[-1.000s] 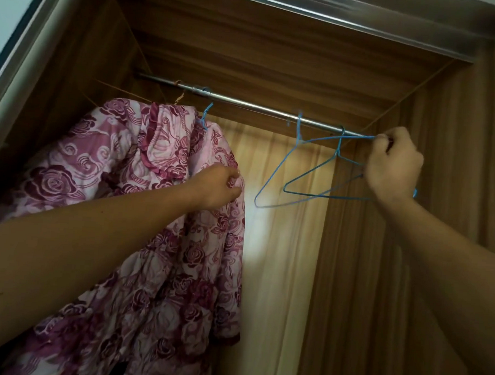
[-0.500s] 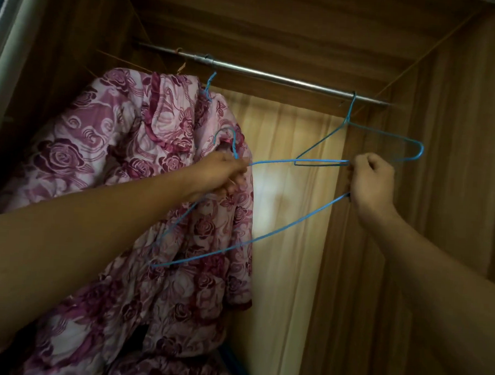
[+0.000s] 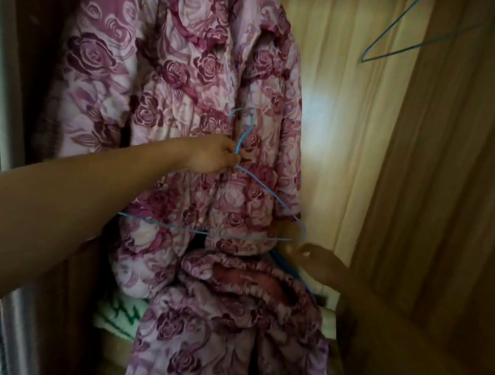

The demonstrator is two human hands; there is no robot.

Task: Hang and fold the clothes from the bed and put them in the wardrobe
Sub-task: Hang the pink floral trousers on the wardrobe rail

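Observation:
A pink jacket with purple roses [image 3: 171, 77] hangs inside the wardrobe at the left. My left hand [image 3: 213, 155] pinches the neck of a blue wire hanger [image 3: 271, 197] in front of the jacket, hook pointing up. My right hand [image 3: 317, 264] is low at the right, by the hanger's lower right corner, fingers relaxed; whether it touches the wire is unclear. Matching rose-print trousers [image 3: 234, 315] lie bunched below the jacket.
A second blue wire hanger [image 3: 397, 37] hangs at the upper right. The wooden side wall [image 3: 448, 169] of the wardrobe closes off the right. A folded white and green cloth [image 3: 119, 312] lies low at the left. The rail is out of view.
The view has dropped from the rail to the jacket's lower half. My left hand carried the blue hanger down off the rail. My right hand let go and sank to the lower right.

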